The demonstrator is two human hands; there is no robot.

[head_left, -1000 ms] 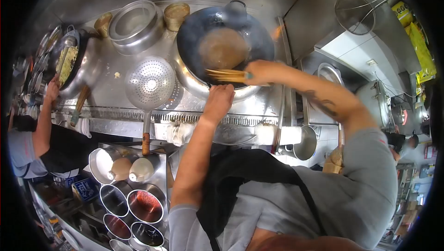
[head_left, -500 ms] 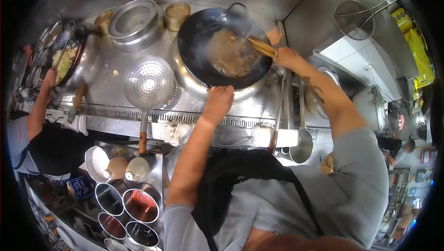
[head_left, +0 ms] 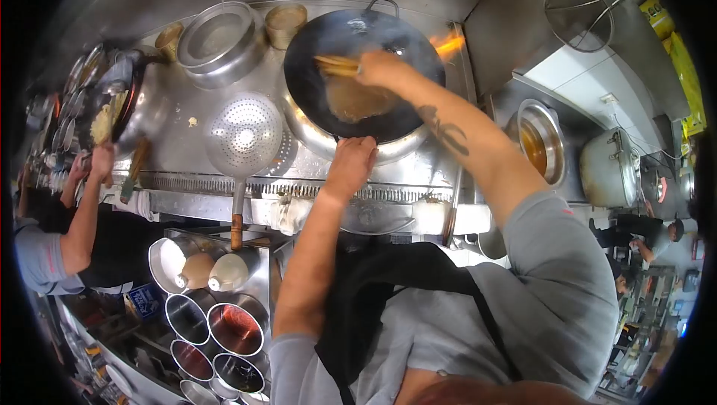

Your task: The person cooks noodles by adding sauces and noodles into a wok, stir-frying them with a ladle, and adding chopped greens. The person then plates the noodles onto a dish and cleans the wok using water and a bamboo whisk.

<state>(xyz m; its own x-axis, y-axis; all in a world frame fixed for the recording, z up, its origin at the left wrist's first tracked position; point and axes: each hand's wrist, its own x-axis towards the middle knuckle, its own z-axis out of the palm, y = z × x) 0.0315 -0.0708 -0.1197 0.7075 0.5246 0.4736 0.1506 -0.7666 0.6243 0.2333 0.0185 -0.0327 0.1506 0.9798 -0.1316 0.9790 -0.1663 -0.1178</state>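
Note:
A large black wok sits on the burner, with brownish liquid pooled in its bottom. My left hand is closed on the wok's near edge; its grip hides whatever handle is there. My right hand is over the wok, closed on a bamboo wok brush. The brush's bristles point left, above the liquid. At the wok's far side stands a loop handle. A flame shows beyond the wok's right rim.
A perforated skimmer lies left of the wok. Behind it are a metal pot and a small container. Sauce pots stand at lower left. At far left, a co-worker's hand holds a ladle-like tool with food.
My right hand has swept the brush leftward across the wok. Steam has thinned, and a flame shows brighter at the right. The co-worker has lifted food from the other wok.

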